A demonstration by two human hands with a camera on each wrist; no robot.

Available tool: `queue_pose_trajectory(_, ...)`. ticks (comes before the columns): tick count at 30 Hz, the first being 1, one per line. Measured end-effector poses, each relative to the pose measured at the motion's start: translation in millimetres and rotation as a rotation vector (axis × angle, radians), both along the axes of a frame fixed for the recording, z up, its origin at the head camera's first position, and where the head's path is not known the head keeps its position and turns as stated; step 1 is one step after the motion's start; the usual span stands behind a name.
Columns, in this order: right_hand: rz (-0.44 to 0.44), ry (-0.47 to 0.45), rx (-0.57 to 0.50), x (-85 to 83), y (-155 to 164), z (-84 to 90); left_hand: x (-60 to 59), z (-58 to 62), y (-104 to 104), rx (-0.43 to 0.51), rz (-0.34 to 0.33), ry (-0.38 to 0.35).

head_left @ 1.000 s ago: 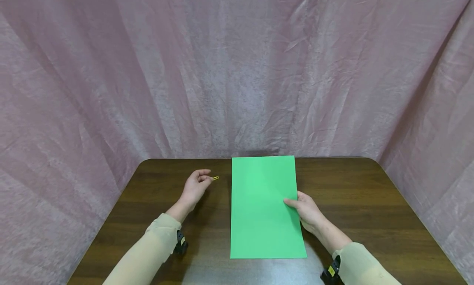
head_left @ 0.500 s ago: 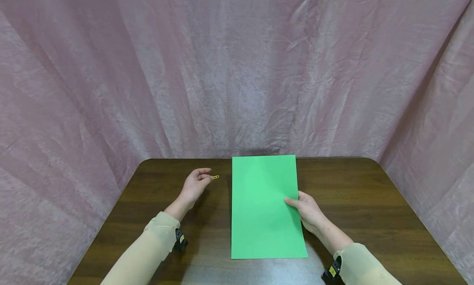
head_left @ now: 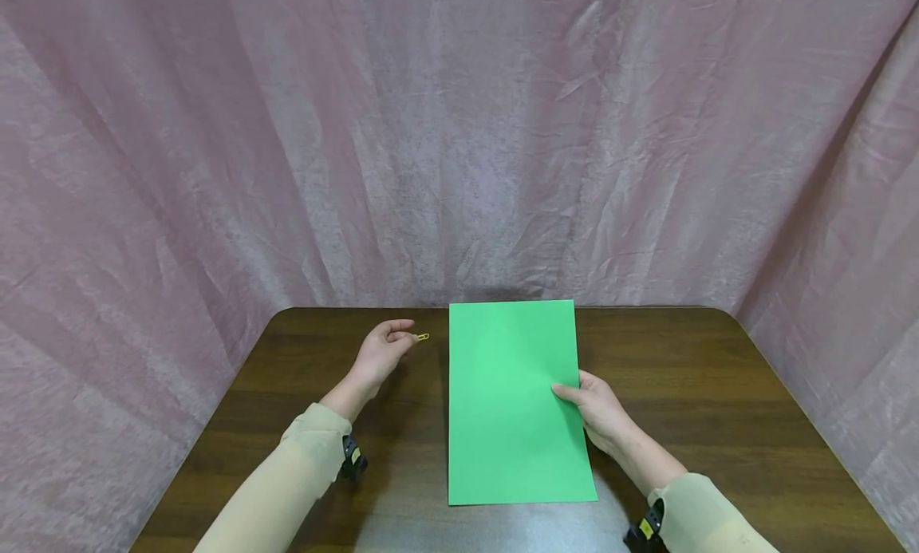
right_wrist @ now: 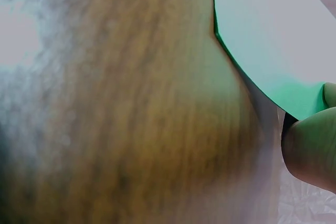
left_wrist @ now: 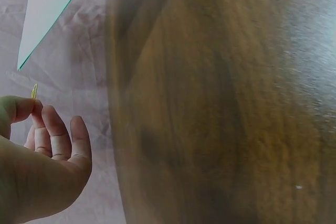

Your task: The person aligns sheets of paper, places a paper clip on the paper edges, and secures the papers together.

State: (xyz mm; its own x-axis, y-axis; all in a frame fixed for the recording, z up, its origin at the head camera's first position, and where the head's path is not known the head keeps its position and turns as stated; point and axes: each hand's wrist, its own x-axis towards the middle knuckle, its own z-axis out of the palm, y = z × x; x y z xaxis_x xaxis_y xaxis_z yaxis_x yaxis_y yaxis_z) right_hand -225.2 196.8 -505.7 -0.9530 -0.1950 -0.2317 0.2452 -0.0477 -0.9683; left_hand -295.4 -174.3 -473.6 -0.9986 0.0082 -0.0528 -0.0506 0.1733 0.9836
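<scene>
A green sheet of paper (head_left: 511, 397) is held up over the dark wooden table (head_left: 718, 393). My right hand (head_left: 596, 409) grips its right edge, thumb on top. In the right wrist view the sheet (right_wrist: 262, 30) shows its pale underside, with my right hand (right_wrist: 312, 145) at the lower right. My left hand (head_left: 380, 353) pinches a small yellow paper clip (head_left: 423, 337) just left of the sheet's upper left part. The left wrist view shows the clip (left_wrist: 34, 91) between the fingertips of that hand (left_wrist: 39, 150), and a corner of the sheet (left_wrist: 50, 3) above it.
A pink wrinkled curtain (head_left: 459, 138) hangs behind and around the table. Bare wood lies left and right of the sheet. The table's rounded far corners meet the curtain.
My left hand has lifted the paper clip slightly up and toward the sheet's left edge. The sheet and my right hand have hardly moved.
</scene>
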Motion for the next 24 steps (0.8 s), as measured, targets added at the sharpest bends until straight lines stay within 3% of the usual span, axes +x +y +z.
queue_pose_trajectory(16,0.017,0.008,-0.011,0.9,1.0,8.4,-12.6,27.9,9.0,-0.047,-0.077,-0.043)
queue_pose_trajectory(24,0.019,0.003,-0.015,-0.3,1.5,8.7,-15.6,38.8,14.1,-0.039,-0.082,-0.071)
